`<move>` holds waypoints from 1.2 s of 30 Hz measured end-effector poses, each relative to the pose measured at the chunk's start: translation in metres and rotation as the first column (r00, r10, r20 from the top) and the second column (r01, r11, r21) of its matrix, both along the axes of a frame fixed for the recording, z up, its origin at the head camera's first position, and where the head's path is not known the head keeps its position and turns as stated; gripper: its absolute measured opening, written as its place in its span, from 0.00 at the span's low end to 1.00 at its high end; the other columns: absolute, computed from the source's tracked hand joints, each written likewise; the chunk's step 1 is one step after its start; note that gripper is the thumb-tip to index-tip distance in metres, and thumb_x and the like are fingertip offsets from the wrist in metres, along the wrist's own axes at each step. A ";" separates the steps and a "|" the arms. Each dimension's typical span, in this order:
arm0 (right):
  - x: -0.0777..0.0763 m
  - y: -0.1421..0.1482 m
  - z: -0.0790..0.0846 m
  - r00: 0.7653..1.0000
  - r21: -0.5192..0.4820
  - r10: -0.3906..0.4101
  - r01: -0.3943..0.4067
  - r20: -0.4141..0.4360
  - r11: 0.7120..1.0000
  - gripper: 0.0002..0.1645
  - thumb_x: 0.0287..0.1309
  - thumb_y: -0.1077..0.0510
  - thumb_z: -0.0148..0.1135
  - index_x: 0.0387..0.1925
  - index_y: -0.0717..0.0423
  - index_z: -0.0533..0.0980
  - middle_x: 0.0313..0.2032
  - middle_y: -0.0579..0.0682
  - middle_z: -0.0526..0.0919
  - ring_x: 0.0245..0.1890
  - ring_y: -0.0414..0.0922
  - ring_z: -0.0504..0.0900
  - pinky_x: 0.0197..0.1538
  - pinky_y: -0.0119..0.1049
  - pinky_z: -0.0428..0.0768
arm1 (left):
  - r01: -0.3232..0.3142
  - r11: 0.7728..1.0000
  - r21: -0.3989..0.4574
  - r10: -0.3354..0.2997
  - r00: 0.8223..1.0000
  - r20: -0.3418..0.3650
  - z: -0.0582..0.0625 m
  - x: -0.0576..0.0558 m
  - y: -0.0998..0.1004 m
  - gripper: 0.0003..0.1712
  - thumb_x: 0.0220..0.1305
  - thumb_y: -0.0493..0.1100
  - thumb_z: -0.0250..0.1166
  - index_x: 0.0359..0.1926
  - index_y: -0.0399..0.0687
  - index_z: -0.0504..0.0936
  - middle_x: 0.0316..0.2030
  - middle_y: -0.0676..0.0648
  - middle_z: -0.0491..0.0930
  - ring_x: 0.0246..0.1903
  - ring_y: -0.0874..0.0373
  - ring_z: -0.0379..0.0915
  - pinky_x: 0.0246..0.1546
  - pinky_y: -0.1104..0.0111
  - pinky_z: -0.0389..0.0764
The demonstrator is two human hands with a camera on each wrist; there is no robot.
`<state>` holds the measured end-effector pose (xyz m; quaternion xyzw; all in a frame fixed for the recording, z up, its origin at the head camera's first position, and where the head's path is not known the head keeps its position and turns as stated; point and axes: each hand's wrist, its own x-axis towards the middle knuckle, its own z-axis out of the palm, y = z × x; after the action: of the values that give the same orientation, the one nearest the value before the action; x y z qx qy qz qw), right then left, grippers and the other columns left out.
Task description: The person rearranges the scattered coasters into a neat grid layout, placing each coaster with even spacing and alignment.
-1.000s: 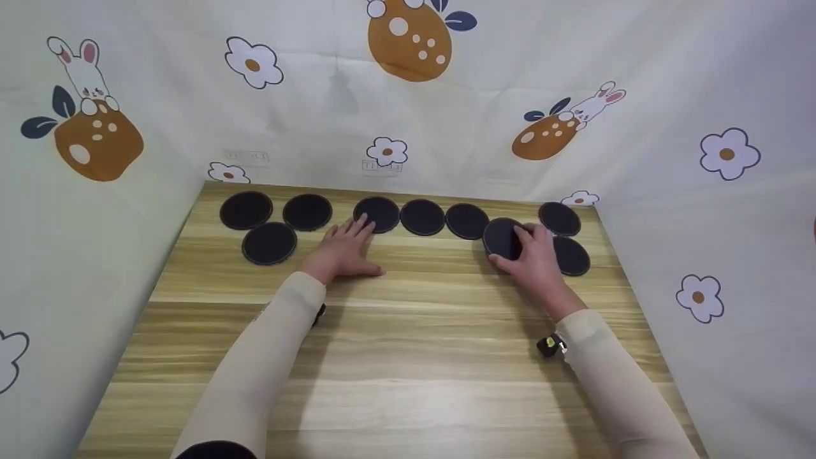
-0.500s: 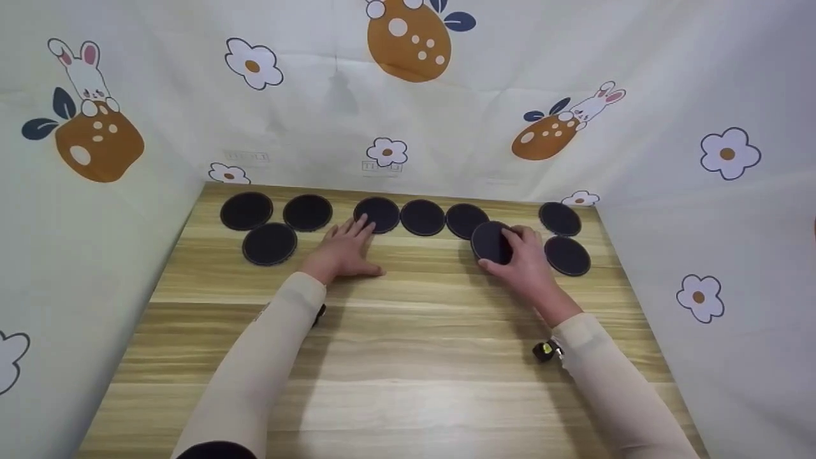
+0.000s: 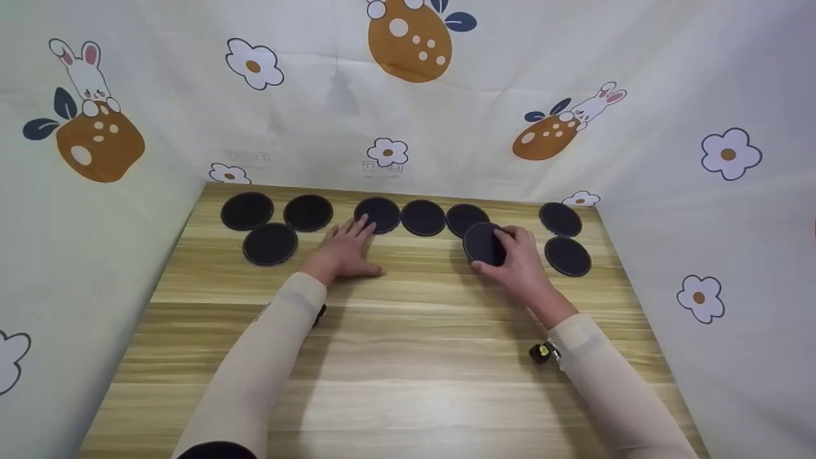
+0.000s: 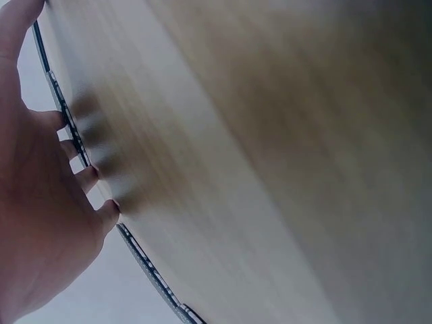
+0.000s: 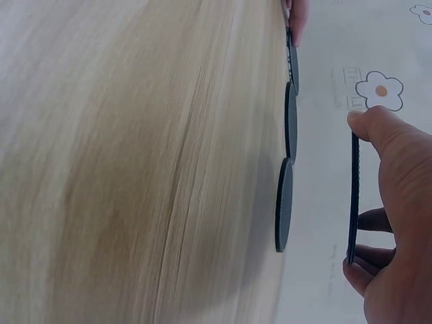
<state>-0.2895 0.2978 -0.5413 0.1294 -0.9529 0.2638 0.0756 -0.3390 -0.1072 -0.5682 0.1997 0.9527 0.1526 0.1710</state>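
Above the wood-grained tabletop [image 3: 408, 357], the right hand [image 3: 521, 262] pinches a thin disc [image 3: 481, 244].

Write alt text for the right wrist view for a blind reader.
A right hand pinches a thin black disc by its edges, clear of a wooden table. Three more discs lie there in a row, the left hand touching the farthest.

The person's left hand [image 3: 344, 252] and right hand [image 3: 519, 268] are bare. 2 long, plain cream sleeves [image 3: 255, 357] reach the wrists. 1 small, boxy black device [image 3: 539, 352] with a yellow-green spot and silvery fitting sits at the right wrist; 1 black gadget [image 3: 320, 315] partly shows at the left.
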 end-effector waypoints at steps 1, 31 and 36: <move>0.000 -0.001 0.000 1.000 0.002 0.004 -0.004 -0.003 1.000 0.57 0.58 0.38 0.84 0.75 0.69 0.73 0.70 0.69 0.71 0.72 0.65 0.67 0.74 0.60 0.71 | -0.001 1.000 -0.006 0.001 1.000 0.006 -0.001 -0.001 0.000 0.71 0.66 0.77 0.69 0.92 0.51 0.42 0.90 0.43 0.32 0.88 0.38 0.29 0.85 0.39 0.37; -0.005 -0.007 -0.031 0.998 0.027 0.038 -0.039 0.039 0.999 0.57 0.57 0.37 0.85 0.74 0.71 0.74 0.71 0.70 0.71 0.71 0.65 0.69 0.75 0.59 0.71 | 0.005 1.000 -0.013 -0.006 0.999 -0.032 0.002 0.003 0.001 0.70 0.66 0.76 0.70 0.91 0.48 0.45 0.90 0.41 0.36 0.88 0.36 0.33 0.85 0.38 0.41; -0.006 -0.006 -0.035 0.998 0.030 0.037 -0.039 0.048 0.999 0.57 0.57 0.37 0.84 0.73 0.71 0.74 0.70 0.71 0.71 0.70 0.66 0.69 0.73 0.60 0.72 | 0.001 1.000 -0.020 -0.001 0.999 -0.040 0.003 0.004 0.002 0.70 0.66 0.76 0.70 0.91 0.48 0.46 0.90 0.40 0.37 0.88 0.35 0.34 0.85 0.39 0.41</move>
<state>-0.2951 0.2922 -0.5761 0.1423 -0.9557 0.2536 0.0457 -0.3353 -0.1048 -0.5648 0.2015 0.9573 0.1390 0.1539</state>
